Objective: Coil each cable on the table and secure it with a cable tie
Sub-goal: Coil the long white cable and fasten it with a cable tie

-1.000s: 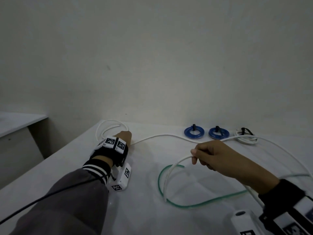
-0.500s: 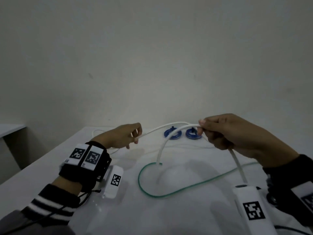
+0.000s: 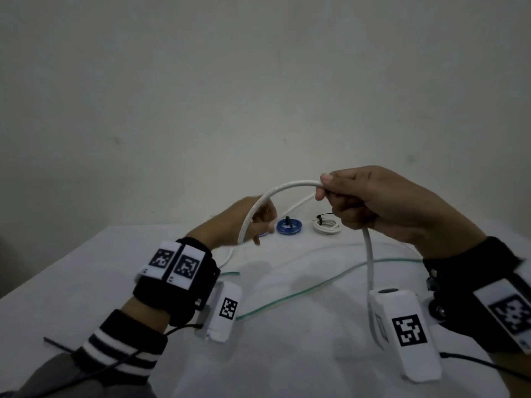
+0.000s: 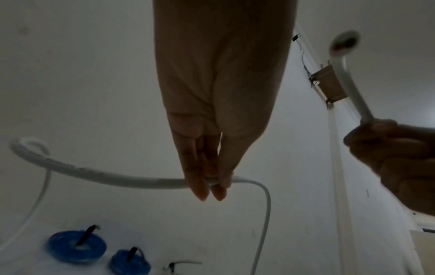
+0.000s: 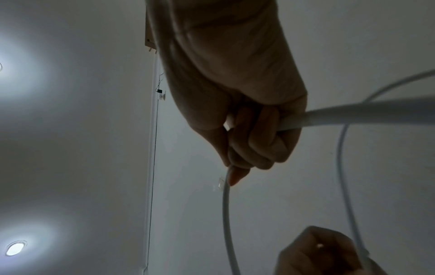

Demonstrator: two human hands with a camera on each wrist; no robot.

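Holding the thick white round cable (image 3: 283,188) in an arch above the white table (image 3: 287,354), our right hand (image 3: 382,205) fists it, left hand (image 4: 213,178) pinches it with fingertips. It looks springy; we'd grip near the bend.

White cable (image 3: 275,193): lifted off the table since a second ago, now arched in the air between both hands. Right hand (image 3: 382,205): risen toward 12 o'clock, gripping the arch's top. Left hand (image 3: 244,222): raised off the table, drawn in toward 3 o'clock, pinching the cable.
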